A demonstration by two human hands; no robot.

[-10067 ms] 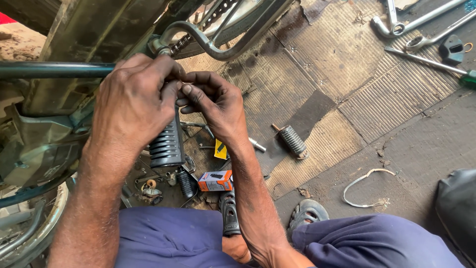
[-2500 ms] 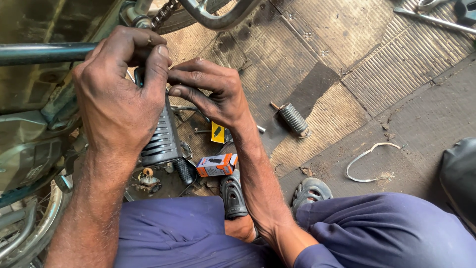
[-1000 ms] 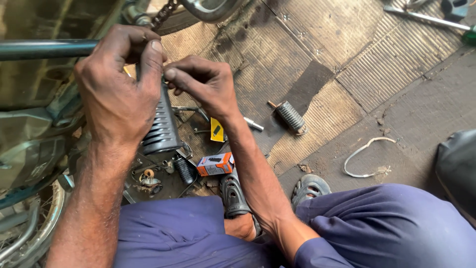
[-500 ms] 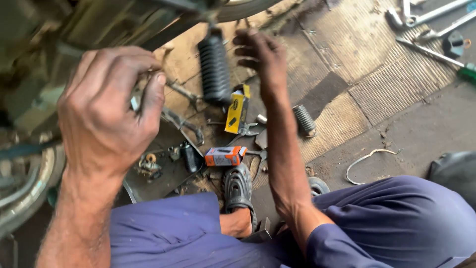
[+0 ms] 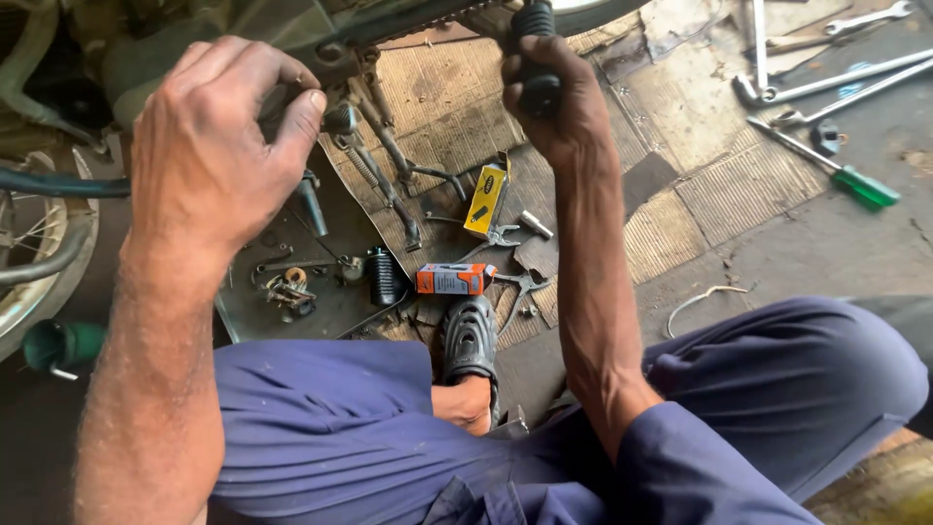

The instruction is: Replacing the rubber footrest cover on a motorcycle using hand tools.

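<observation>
Above your knees stands the motorcycle frame [image 5: 321,34], dark and greasy, and it fills the top left of the view. Below it lies the ribbed metal floor plate [image 5: 739,185], worn and brown. Your legs in blue trousers [image 5: 330,428] cross the bottom of the picture, with one foot in a black sandal [image 5: 470,340] between them.

Your left hand [image 5: 219,151] is closed around a part of the frame; the fingers curl over it, but what exactly they grip is hidden under the hand, perhaps a small fitting. Your right hand [image 5: 552,97] is wrapped firmly around the black ribbed rubber footrest [image 5: 536,53], which stands almost upright at the top edge, just under the frame.

On the floor near the sandal you have a second black ribbed rubber [image 5: 385,275] and, just beside it, a small orange box [image 5: 455,279]. A yellow packet [image 5: 486,199] lies a little higher, with pliers [image 5: 510,282] close to it. Several spanners [image 5: 826,83] and a screwdriver with green handle [image 5: 846,180] lie well apart at the right. A green funnel [image 5: 60,345] rests at the left edge.
</observation>
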